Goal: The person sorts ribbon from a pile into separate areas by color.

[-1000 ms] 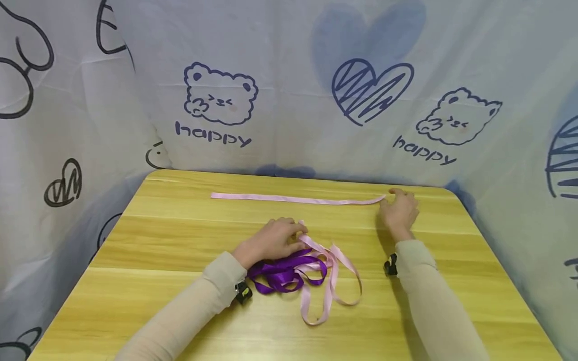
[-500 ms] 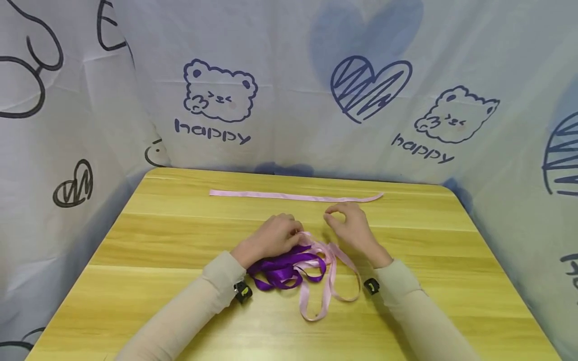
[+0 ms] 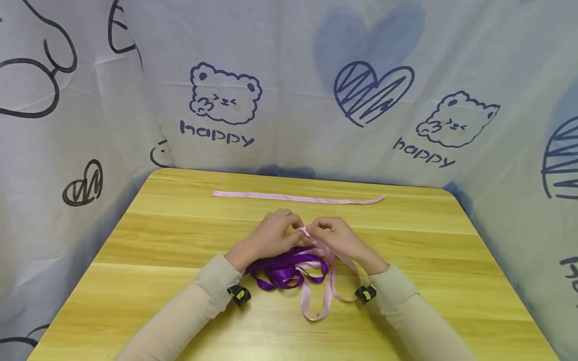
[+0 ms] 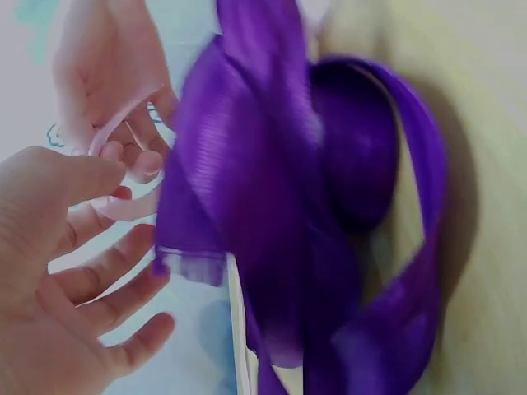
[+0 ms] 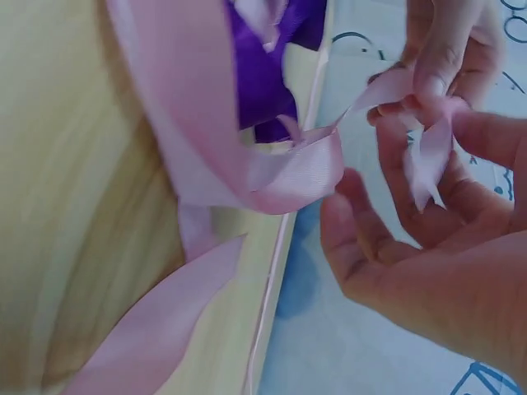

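Observation:
A tangle of pink ribbon [image 3: 305, 301] and purple ribbon [image 3: 282, 275] lies on the table in front of the person. Just beyond it, the left hand [image 3: 271, 234] pinches a strand of the pink ribbon between thumb and forefinger. Right beside it the right hand [image 3: 339, 239] grips the same pink ribbon, the two sets of fingertips nearly meeting. In the right wrist view a short pink tail [image 5: 430, 164] hangs between the right hand's fingers, and a wide pink loop [image 5: 206, 123] runs back toward the pile. Purple loops [image 4: 255, 181] fill the left wrist view's middle.
A separate straight pink ribbon [image 3: 289, 198] lies flat along the back of the wooden table [image 3: 158, 240]. Behind the table hangs a printed cloth [image 3: 293, 125] with bears and hearts. Each wrist carries a small black camera [image 3: 239, 295].
The right hand has left the right end of the straight pink ribbon at the back and come leftward to the left hand, now gripping the tangled pink ribbon. The left hand stays near the pile.

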{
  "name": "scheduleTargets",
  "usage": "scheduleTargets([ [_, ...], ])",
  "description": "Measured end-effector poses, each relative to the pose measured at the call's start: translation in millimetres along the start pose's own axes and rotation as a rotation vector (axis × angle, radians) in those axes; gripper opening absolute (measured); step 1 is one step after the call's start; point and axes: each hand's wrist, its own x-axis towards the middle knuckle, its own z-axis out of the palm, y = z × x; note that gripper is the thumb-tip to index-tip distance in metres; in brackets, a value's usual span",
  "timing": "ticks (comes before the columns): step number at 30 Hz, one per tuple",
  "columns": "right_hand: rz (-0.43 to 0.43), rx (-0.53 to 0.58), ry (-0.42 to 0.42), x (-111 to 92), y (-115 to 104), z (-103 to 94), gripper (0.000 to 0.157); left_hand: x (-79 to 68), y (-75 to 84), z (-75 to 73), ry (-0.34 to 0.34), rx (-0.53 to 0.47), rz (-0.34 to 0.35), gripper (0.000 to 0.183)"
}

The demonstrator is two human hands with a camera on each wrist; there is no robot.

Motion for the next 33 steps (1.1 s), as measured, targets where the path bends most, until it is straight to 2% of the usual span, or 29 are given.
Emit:
scheduleTargets([
  [3,-0.018,0.019,0.007,0,-2,-2.3,0.024,0.2,-0.9,-2.6,-0.037,-0.188,-0.04,0.013],
  [7,-0.049,0.031,0.022,0,-4,-5.6,0.024,-0.1,-4.2,-7.0,-0.102,-0.511,-0.117,0.017],
  [9,-0.072,0.039,0.019,0,-5,-7.3,0.025,0.2,-6.0,-9.7,-0.13,-0.64,-0.153,0.02],
  [11,-0.09,0.049,0.016,0,-7,-9.3,0.025,1.3,-7.2,-12.6,-0.147,-0.732,-0.171,0.025],
  [15,-0.092,0.053,0.026,1,-11,-13.3,0.025,3.1,-9.9,-18.6,-0.142,-0.849,-0.215,0.03],
  [19,-0.082,0.038,0.054,1,-11,-18.1,0.022,2.6,-14.4,-24.3,-0.135,-0.903,-0.271,0.031],
  [23,-0.07,0.038,0.081,1,-7,-23.9,0.021,-0.9,-20.9,-30.6,-0.137,-0.891,-0.307,0.032],
  [28,-0.061,0.032,0.11,-1,-1,-35.4,0.022,-7.5,-29.2,-45.3,-0.159,-0.829,-0.32,0.037],
  [33,-0.037,0.032,0.147,-4,6,-49.8,0.026,-15.0,-40.7,-63.4,-0.144,-0.838,-0.313,0.036],
])
